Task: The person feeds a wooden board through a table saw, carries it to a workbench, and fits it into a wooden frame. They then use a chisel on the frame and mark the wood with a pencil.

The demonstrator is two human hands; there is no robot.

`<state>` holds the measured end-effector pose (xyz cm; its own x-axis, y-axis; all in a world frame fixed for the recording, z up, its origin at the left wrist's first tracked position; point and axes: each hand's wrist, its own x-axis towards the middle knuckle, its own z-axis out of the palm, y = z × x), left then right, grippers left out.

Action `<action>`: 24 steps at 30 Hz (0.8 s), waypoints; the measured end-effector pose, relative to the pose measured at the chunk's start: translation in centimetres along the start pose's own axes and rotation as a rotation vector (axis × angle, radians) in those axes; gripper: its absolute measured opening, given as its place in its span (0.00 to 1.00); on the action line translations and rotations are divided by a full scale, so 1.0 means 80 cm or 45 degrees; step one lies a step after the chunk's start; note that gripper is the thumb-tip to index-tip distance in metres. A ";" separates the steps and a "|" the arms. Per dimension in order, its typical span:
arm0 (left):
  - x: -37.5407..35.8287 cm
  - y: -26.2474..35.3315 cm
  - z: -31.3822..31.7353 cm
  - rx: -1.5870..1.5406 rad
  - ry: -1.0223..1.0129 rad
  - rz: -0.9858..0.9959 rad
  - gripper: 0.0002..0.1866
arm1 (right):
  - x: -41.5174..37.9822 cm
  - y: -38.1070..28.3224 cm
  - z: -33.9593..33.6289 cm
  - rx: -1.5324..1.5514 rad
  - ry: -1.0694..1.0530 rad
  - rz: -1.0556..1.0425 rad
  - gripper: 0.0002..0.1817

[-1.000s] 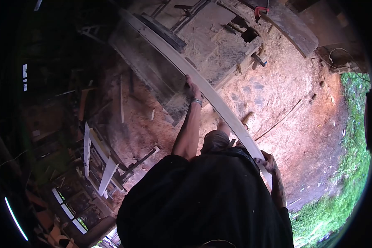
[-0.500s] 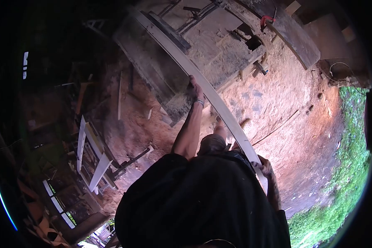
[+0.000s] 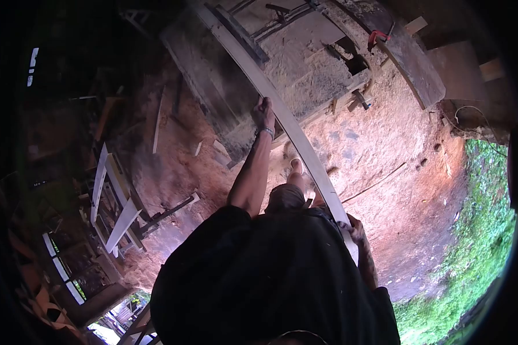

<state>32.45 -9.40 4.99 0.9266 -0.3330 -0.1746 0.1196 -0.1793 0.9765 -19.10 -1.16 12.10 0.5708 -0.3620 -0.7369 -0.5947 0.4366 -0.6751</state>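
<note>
A long, narrow wooden plank (image 3: 296, 133) runs diagonally from beside my body across a dusty worktable (image 3: 305, 86). My left hand (image 3: 265, 114), with a band at its wrist, is closed on the plank's left edge near the table's front. Close to my right hip, my right hand (image 3: 354, 229) wraps around the plank by its near end. Its fingers lie over the pale wood. The far end of the plank fades into shadow at the top, beside a dark straight bar (image 3: 242, 35) on the table.
Sawdust covers the ground (image 3: 385, 184). A red clamp (image 3: 379, 38) sits by a dark board (image 3: 411, 66) at upper right. White-edged wood pieces (image 3: 121, 225) lean at left. Green plants (image 3: 472, 241) border the right side. A thin stick (image 3: 377, 183) lies on the ground.
The plank and both hands have shifted slightly forward over the table, and my left hand is farther up in view. The camera view has turned a little. Both hands keep their hold.
</note>
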 end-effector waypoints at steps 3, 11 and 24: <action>0.009 -0.005 0.001 0.044 0.022 -0.017 0.11 | 0.006 -0.009 -0.001 -0.027 0.020 0.007 0.40; 0.038 -0.022 0.010 -0.042 0.070 0.021 0.08 | 0.028 -0.017 0.008 0.002 0.046 -0.050 0.37; 0.068 -0.059 0.007 0.117 0.125 0.125 0.17 | 0.040 -0.020 0.016 0.068 0.021 -0.056 0.38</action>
<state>36.71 -10.90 -0.67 0.9632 -0.2616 -0.0614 -0.0022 -0.2361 0.9717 -15.60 -2.00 10.87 0.5864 -0.3950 -0.7072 -0.5378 0.4630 -0.7046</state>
